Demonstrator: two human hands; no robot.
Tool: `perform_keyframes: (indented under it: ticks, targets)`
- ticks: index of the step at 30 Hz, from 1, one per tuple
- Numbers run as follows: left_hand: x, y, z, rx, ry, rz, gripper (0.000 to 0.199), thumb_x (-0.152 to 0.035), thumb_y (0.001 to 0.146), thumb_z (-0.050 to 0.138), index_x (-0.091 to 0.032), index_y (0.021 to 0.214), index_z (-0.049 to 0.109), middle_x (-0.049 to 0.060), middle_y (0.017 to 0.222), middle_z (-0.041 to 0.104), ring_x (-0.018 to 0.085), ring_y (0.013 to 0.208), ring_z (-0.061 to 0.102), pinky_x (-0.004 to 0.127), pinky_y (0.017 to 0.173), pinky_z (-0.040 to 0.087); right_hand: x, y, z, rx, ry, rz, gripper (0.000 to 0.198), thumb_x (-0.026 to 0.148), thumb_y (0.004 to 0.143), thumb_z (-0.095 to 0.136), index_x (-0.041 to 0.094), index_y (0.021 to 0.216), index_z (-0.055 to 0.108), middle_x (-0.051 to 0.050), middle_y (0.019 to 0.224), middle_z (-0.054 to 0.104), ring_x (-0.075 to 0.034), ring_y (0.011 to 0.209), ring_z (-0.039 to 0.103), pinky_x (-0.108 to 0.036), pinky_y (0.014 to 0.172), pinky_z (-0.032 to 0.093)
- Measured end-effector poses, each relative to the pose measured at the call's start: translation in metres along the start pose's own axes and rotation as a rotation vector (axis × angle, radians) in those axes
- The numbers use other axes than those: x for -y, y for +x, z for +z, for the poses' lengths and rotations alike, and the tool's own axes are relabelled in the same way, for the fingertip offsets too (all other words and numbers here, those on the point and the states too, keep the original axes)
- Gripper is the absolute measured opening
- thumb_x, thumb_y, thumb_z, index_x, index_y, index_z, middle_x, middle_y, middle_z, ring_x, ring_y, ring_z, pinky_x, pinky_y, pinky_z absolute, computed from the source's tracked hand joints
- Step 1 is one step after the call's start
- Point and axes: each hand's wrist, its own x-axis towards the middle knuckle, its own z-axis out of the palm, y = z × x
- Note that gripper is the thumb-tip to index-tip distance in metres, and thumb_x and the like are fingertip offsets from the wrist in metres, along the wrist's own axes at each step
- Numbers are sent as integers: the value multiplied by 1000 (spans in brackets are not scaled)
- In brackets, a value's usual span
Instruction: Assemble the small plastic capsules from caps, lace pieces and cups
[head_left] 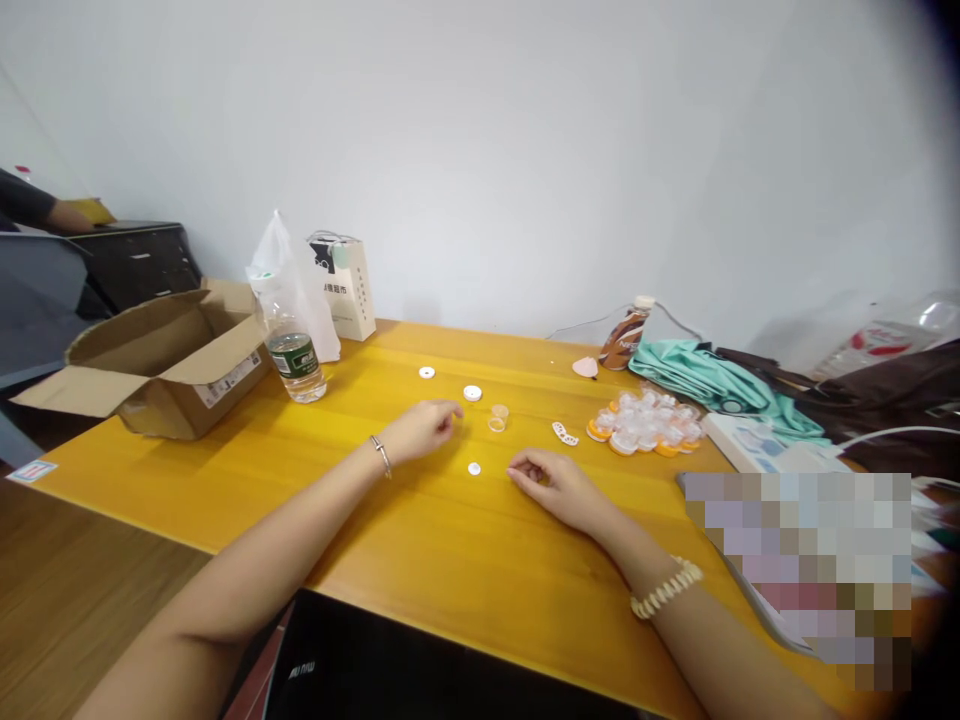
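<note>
My left hand [427, 430] rests just above the table, its fingers curled in and nothing visible in them. Across from it, my right hand [559, 488] lies low over the table, loosely bent, with a gap between thumb and fingers and nothing held. Between the hands lies a small white disc [474, 468]. Just beyond stands a small clear plastic cup [498, 419]. Farther back are a white round cap-like piece [472, 393] and a flat white ring [427, 372]. A white piece with holes [565, 434] lies beyond my right hand.
Clear containers with orange and white bases [645, 422] cluster at right, before a bottle [624, 335] and green cloth [727, 385]. An open cardboard box [176, 400], water bottle [295, 360] and paper bag [351, 290] stand left. A black laptop-like panel [420, 665] is nearest me.
</note>
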Motion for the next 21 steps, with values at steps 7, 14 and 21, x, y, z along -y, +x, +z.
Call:
perform_keyframes:
  ticks: [7, 14, 21]
  targets:
    - [56, 31, -7, -76, 253, -320, 43, -8, 78, 35, -13, 121, 41, 15, 103, 55, 21, 96, 52, 31, 82, 40, -2, 0, 1, -13, 13, 4, 20, 33, 82, 45, 19, 82, 58, -1, 71, 60, -13, 62, 52, -25, 57, 42]
    - [69, 55, -9, 114, 339, -366, 40, -12, 73, 44, -21, 111, 51, 12, 97, 56, 25, 93, 53, 35, 79, 40, -5, -1, 0, -19, 9, 24, 20, 34, 82, 44, 19, 83, 57, -1, 71, 58, -13, 62, 51, -24, 57, 42]
    - [29, 8, -8, 277, 318, -133, 50, -8, 69, 45, -28, 114, 51, 7, 89, 56, 21, 82, 54, 28, 72, 40, 2, 7, 18, -149, -47, 8, 25, 41, 77, 52, 19, 90, 53, -2, 76, 55, -14, 68, 51, -27, 64, 43]
